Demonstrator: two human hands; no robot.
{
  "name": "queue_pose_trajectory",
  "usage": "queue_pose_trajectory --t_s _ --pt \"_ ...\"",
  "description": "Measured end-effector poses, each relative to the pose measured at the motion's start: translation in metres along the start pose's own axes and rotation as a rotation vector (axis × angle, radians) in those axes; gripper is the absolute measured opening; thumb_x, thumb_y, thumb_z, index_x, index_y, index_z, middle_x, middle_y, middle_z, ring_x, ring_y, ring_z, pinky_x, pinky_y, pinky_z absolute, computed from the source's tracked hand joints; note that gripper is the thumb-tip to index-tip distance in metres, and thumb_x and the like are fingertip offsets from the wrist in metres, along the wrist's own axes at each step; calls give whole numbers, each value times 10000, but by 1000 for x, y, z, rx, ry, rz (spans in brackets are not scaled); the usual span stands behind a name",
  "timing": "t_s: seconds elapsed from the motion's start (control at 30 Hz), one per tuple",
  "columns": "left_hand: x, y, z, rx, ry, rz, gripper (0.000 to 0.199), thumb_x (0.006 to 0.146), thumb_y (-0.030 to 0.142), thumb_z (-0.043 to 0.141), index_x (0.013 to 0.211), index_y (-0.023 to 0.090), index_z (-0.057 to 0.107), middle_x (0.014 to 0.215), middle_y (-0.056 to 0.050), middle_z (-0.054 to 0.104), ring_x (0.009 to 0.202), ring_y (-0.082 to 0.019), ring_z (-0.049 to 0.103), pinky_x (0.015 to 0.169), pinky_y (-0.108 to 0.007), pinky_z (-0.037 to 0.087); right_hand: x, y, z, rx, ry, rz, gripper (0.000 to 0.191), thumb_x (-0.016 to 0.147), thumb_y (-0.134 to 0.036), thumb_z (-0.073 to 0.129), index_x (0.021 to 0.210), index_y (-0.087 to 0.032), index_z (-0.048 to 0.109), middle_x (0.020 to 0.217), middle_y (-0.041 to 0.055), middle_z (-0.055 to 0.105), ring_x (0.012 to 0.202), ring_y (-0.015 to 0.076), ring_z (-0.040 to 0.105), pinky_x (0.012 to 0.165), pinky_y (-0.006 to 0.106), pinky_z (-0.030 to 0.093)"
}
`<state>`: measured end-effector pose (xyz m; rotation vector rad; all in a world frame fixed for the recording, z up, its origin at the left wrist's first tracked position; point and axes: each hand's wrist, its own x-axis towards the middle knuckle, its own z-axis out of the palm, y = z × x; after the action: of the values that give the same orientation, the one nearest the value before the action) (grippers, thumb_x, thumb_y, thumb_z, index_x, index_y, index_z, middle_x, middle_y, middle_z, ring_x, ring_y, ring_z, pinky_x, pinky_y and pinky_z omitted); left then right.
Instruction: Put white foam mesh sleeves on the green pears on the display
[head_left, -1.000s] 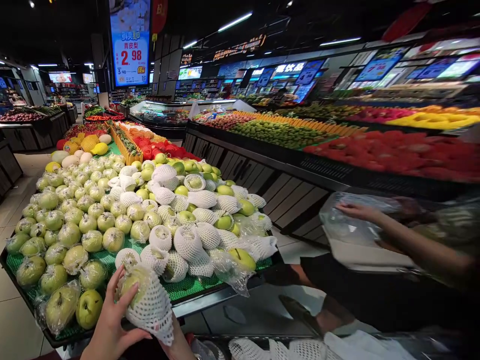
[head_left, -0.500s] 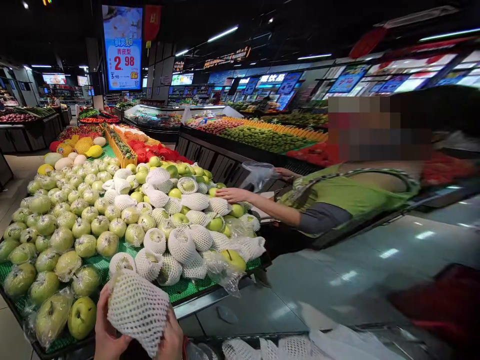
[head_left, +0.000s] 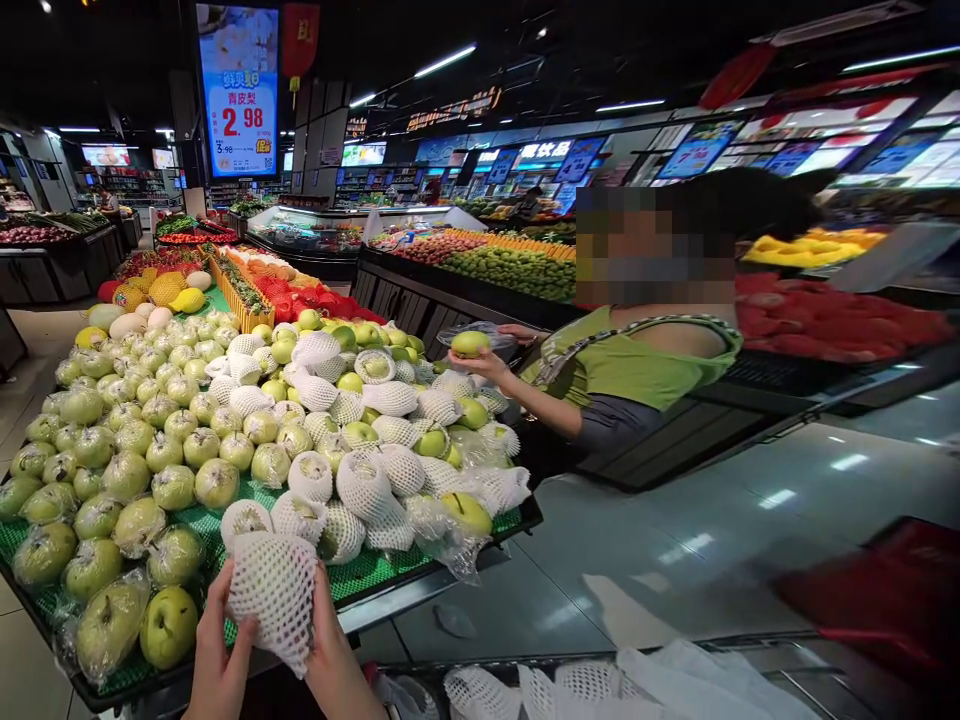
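At the near edge of the fruit display, a white foam net (head_left: 274,598) wraps a rounded fruit that is mostly hidden by the mesh. My left hand (head_left: 219,640) grips its left side, fingers and thumb pressed against the net. Against its right side lies my right hand (head_left: 331,640), also closed on it. The net's loose end hangs down between my hands. Just beyond are net-wrapped pears (head_left: 298,515) on the green mat (head_left: 367,574). An unwrapped green pear (head_left: 169,627) sits left of my left hand.
Film-wrapped pears (head_left: 125,480) fill the display's left side. Across its right corner, a person (head_left: 637,365) holds a green pear (head_left: 470,344) and a clear bag. A cart (head_left: 806,650) with empty foam nets (head_left: 480,692) stands at the bottom right. A price screen (head_left: 238,90) hangs behind.
My hands have turned the wrapped fruit more upright and raised it slightly. The other person has moved left and lifted a pear off the pile.
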<state>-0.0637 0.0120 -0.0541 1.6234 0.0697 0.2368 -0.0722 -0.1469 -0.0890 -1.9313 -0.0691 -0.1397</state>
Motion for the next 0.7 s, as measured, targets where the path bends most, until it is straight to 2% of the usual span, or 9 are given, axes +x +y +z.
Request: queue_pose_trajectory --t_s 0.1,0.17,0.23,0.3,0.43,0.53,0.6,0.7 --pt "4 9 -2 -6 27 -41 536 895 674 549 1166 213 574 1229 -136 654 1170 -329 608 993 -416 473 3 -7 -1 16 -33 66 752 881 -256 653 1558 -183 334 1599 154 366 1486 279 332 1194 436 358" --pt "11 12 -5 -4 -2 -65 482 891 685 545 1015 221 592 1041 -90 684 1005 -291 647 880 -368 509 5 -7 -1 6 -34 91 737 866 -219 632 1546 -166 353 1604 161 353 1493 273 316 1211 435 330" --pt "18 14 -11 7 -42 -72 470 894 699 523 870 230 557 857 -47 653 832 -250 634 756 -325 513 7 -3 0 -3 -29 88 709 850 -189 605 1524 -148 390 1599 171 359 1492 272 318 1217 438 320" --pt "25 16 -16 34 -57 -56 473 906 705 495 812 241 505 775 -25 613 737 -226 601 667 -300 491 9 6 3 5 0 70 694 808 -169 603 1483 -143 446 1577 177 396 1478 285 350 1207 450 343" --pt "32 21 -21 170 -73 22 460 948 681 426 852 237 495 739 -22 617 665 -215 604 607 -292 463 9 28 20 68 62 86 729 733 -198 661 1438 -143 483 1542 192 444 1453 329 392 1185 479 379" --pt "30 20 -18 332 -76 121 448 994 611 374 977 203 557 730 -34 658 581 -217 606 544 -294 445 3 44 38 123 78 153 933 714 -266 736 1541 -153 318 1594 191 355 1473 333 354 1209 474 336" --pt "26 17 -15 431 -58 222 411 1024 528 361 1073 184 580 849 -81 728 611 -227 652 558 -300 471 0 53 46 188 72 188 1057 697 -285 773 1583 -166 209 1613 191 312 1474 339 351 1199 479 351" --pt "22 14 -12 496 -43 346 339 1042 426 371 1140 189 593 1035 -120 762 681 -227 712 583 -299 512 -3 61 47 280 66 239 1140 644 -283 833 1589 -207 201 1592 191 350 1456 367 374 1163 519 393"
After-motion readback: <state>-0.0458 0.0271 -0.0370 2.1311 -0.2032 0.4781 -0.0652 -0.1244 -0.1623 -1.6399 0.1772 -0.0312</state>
